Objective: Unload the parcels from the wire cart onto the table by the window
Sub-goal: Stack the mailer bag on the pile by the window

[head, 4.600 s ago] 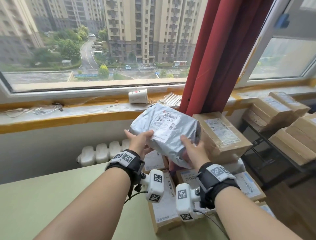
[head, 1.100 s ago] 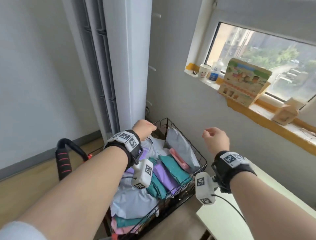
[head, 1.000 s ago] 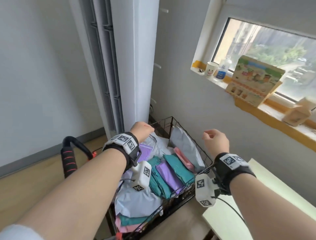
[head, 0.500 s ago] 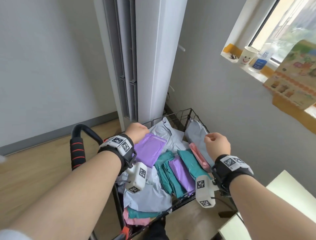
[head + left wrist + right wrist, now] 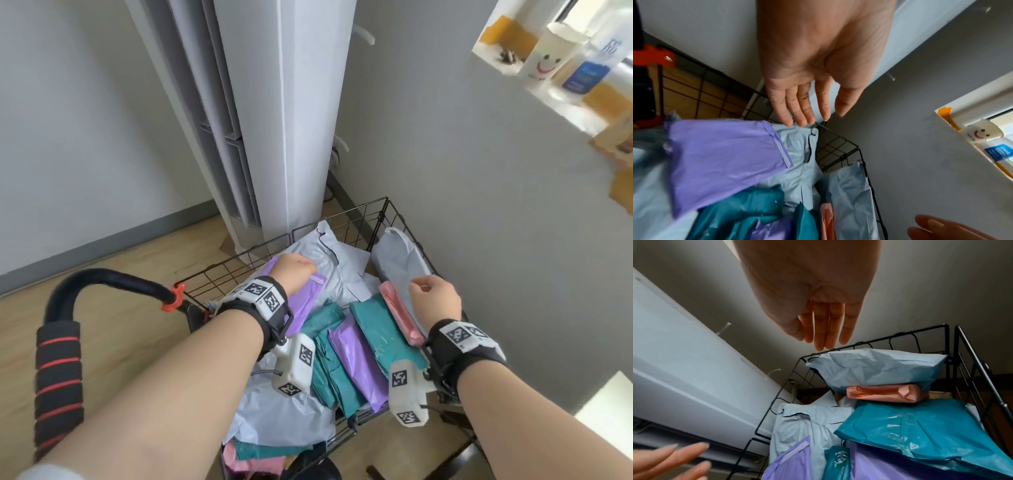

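hovering over wire cart (image 5: 383, 212): left hand (image 5: 818, 65) and right hand (image 5: 818, 293), fingers extended, holding nothing; parcels (image 5: 356, 356) below.

The wire cart (image 5: 380, 219) is black, its handle (image 5: 58, 373) black foam ringed with red stripes and joined by a red clip (image 5: 173, 296). Inside lie a purple parcel (image 5: 723, 162) on the left, pale grey parcels (image 5: 873, 369) at the far side, a pink parcel (image 5: 885, 393) on the right, and teal parcels (image 5: 920, 430) nearer. Both wrist bands (image 5: 460, 346) are black with black-and-white square markers. The white cup (image 5: 544, 56) on the sill bears a red smile.
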